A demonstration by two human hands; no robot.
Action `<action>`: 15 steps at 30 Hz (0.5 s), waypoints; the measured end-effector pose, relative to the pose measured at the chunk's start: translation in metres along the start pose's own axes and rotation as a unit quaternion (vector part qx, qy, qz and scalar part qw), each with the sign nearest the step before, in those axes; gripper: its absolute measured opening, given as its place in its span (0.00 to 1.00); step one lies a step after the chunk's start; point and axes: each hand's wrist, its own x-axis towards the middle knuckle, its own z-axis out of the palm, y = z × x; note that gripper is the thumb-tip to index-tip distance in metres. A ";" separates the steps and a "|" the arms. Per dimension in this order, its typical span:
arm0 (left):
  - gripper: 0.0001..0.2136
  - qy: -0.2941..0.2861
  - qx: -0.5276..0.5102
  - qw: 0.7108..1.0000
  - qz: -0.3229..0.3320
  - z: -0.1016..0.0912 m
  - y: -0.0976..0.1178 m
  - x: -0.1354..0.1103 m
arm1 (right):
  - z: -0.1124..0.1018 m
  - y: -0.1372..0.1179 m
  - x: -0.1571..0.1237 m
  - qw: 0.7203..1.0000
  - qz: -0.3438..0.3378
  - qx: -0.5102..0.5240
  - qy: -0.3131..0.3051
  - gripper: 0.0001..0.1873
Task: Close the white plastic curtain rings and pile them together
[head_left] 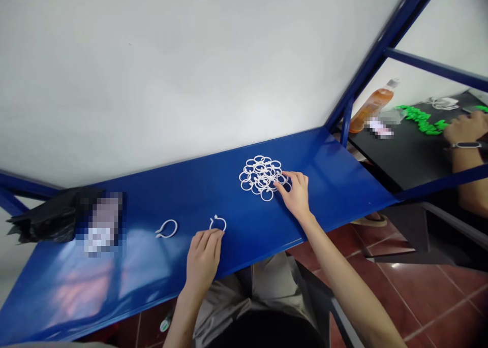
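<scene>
My left hand (205,254) is closed, its fingertips pinching the near side of a white plastic curtain ring (224,221). That ring has a gap with small knobbed ends at its far side. Left of it, another open-ended white curtain ring (176,228) lies by itself on the blue table (183,185). Farther right, my right hand (298,195) is at the edge of a loose pile of white curtain rings (263,175). Its thumb and index finger close on a ring at the pile's right side; the exact contact is partly hidden.
A black plastic bag (49,216) and a blurred-out item (104,221) lie at the table's left end. Blue metal frame bars (346,122) rise at the right. Beyond them, another person's hand (467,127) is near green pieces (421,119) and a bottle (373,106) on a black table.
</scene>
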 end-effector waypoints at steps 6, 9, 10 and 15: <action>0.07 0.010 0.005 0.995 0.098 0.023 -0.015 0.053 | 0.014 -0.057 -0.002 0.987 -0.115 0.081 -0.076 0.12; 0.07 0.061 0.004 0.991 0.119 0.036 -0.026 0.074 | 0.041 -0.091 0.001 0.963 -0.127 0.156 -0.181 0.15; 0.08 0.075 -0.001 0.990 0.122 0.039 -0.028 0.078 | 0.051 -0.099 0.002 0.957 -0.112 0.174 -0.204 0.15; 0.09 0.096 -0.055 0.989 0.096 0.042 -0.032 0.079 | 0.080 -0.109 0.000 0.930 -0.026 0.286 -0.230 0.12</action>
